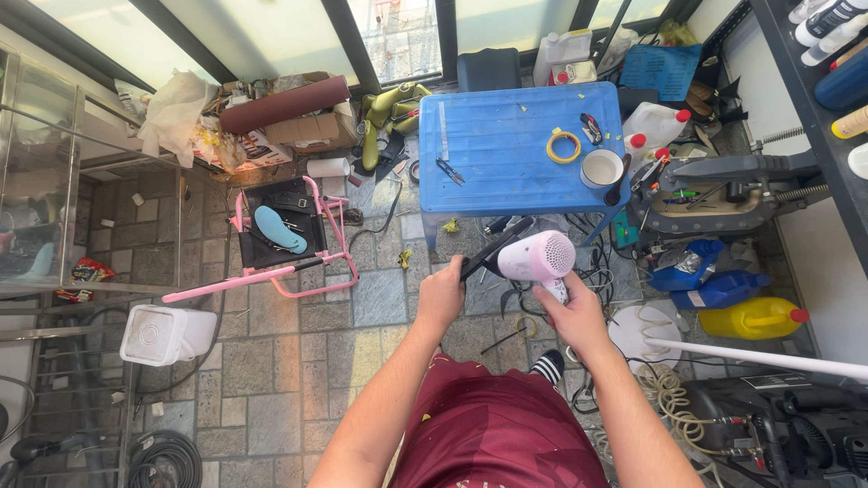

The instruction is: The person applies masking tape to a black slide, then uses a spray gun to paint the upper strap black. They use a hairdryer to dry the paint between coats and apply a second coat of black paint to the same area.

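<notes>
Item: pink hair dryer (535, 257), held by its handle in the right hand (571, 312), grip closed around the handle; barrel lies across, rear grille to the right, nozzle end pointing left.

Item: flat black piece (493, 248), long and narrow, pinched in the closed grip of the left hand (440, 294); long axis runs from near-left up to far-right, its far end just at the dryer's nozzle.

Setting: both held over the stone floor (271, 361), near side of the blue table (506, 163).
</notes>
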